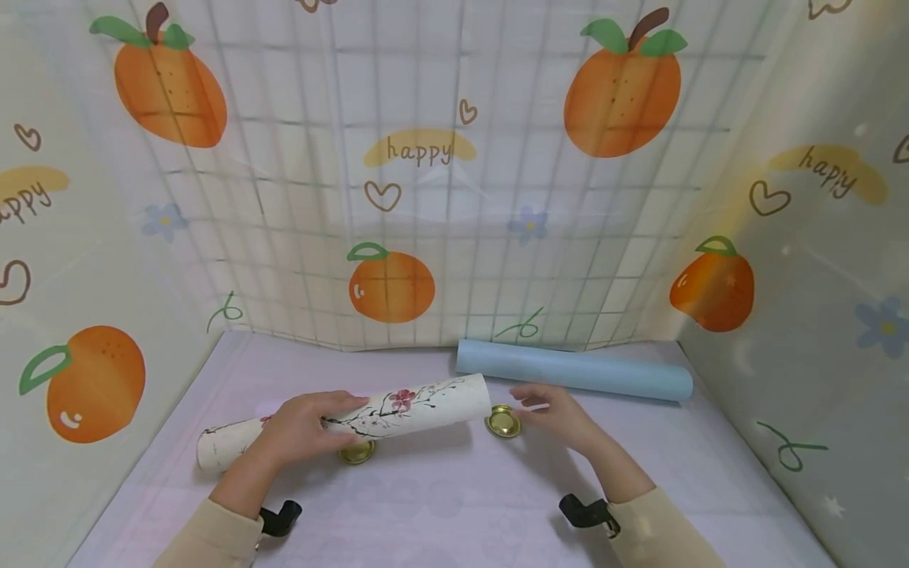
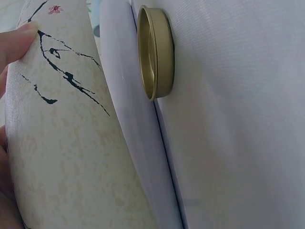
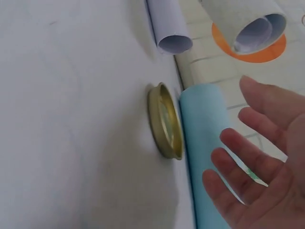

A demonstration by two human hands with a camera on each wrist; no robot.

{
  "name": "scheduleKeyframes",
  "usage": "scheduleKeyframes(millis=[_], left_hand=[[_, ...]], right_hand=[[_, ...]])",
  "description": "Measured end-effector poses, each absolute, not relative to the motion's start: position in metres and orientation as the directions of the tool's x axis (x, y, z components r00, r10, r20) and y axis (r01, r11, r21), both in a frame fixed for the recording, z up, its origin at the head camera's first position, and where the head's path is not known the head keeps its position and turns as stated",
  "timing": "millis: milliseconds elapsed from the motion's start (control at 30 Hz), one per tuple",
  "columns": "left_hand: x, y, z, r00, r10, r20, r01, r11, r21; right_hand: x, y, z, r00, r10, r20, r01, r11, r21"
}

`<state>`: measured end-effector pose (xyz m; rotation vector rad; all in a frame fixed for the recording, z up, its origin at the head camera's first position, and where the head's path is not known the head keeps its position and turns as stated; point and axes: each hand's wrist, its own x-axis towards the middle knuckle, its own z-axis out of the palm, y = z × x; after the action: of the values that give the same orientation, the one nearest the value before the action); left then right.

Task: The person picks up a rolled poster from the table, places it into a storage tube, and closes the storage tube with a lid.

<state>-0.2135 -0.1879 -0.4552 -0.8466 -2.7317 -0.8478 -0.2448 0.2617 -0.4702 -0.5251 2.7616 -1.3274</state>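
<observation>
My left hand (image 1: 305,430) grips a floral paper tube (image 1: 426,406), cream with dark branches and red blossoms, around its middle. The tube is held up at a slant, its right end higher, and the right wrist view shows that end open and hollow. Just right of it, my right hand (image 1: 557,414) hovers with fingers spread and nothing in them. One gold round metal cap (image 1: 503,422) stands on the table between the tube's end and these fingers. A second gold cap (image 1: 357,454) sits below the left hand, partly covered by the tube.
A light blue tube (image 1: 575,371) lies at the back right of the table (image 1: 440,513). Behind the raised floral tube, a pale lavender tube (image 3: 169,24) rests on the surface, hidden in the head view. Orange-printed cloth (image 1: 398,221) encloses the back and sides.
</observation>
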Motion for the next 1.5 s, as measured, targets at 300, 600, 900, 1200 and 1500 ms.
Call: scheduleKeyframes(millis=[300, 600, 900, 1200, 1500], left_hand=[[-0.213, -0.187, -0.454, -0.839, 0.466, 0.281, 0.543, 0.683, 0.488], [-0.213, -0.187, -0.454, -0.84, 0.464, 0.281, 0.541, 0.682, 0.492], [-0.214, -0.191, -0.455, -0.856, 0.441, 0.269, 0.516, 0.704, 0.488], [-0.214, -0.191, -0.455, -0.873, 0.42, 0.247, 0.487, 0.721, 0.493], [-0.213, -0.192, -0.453, -0.879, 0.415, 0.235, 0.475, 0.727, 0.496]], right_hand=[[-0.25, 0.258, -0.481, -0.956, -0.287, 0.058, -0.236, 0.635, -0.736], [-0.256, 0.254, -0.491, -0.969, -0.246, 0.021, -0.191, 0.689, -0.699], [-0.257, 0.248, -0.49, -0.966, -0.259, 0.004, -0.192, 0.706, -0.681], [-0.26, 0.249, -0.497, -0.953, -0.302, -0.004, -0.22, 0.703, -0.677], [-0.262, 0.247, -0.503, -0.942, -0.333, 0.035, -0.279, 0.723, -0.632]])
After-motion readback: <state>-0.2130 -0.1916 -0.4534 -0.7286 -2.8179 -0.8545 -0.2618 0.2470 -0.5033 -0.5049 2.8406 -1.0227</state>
